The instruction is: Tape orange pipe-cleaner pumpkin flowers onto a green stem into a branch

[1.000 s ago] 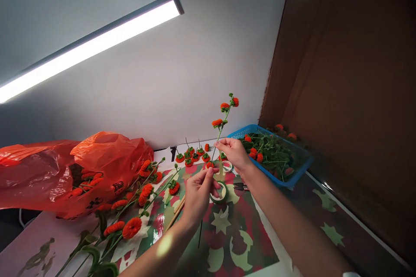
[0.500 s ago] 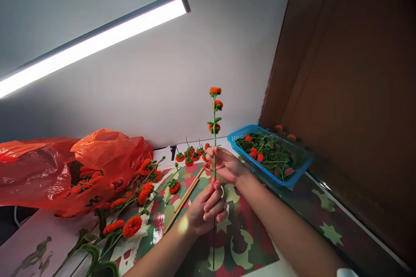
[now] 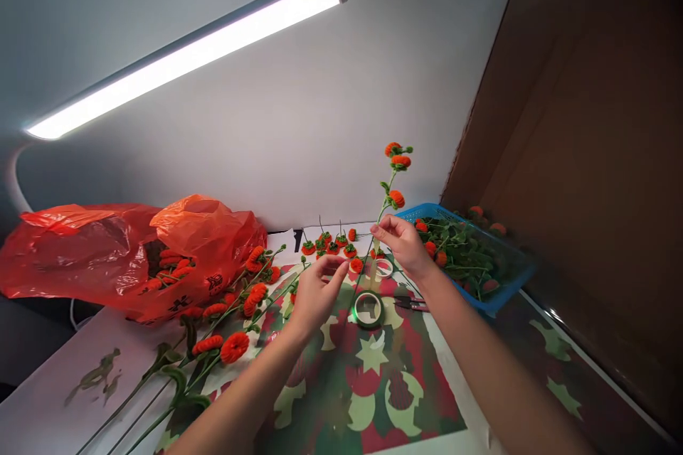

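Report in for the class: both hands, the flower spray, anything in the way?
Right hand pinching the flower spray, held up, tilted. Left hand open, apart from it. Possible obstacles: green tape roll and dark snips on the table.

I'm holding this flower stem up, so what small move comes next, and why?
Perhaps bring your left hand in to pinch the flower stem below your right hand. Only the right seems to grip it, the left looks free beside it, and a pale strip appears to rise from the tape roll toward that grip, so steadying might help.
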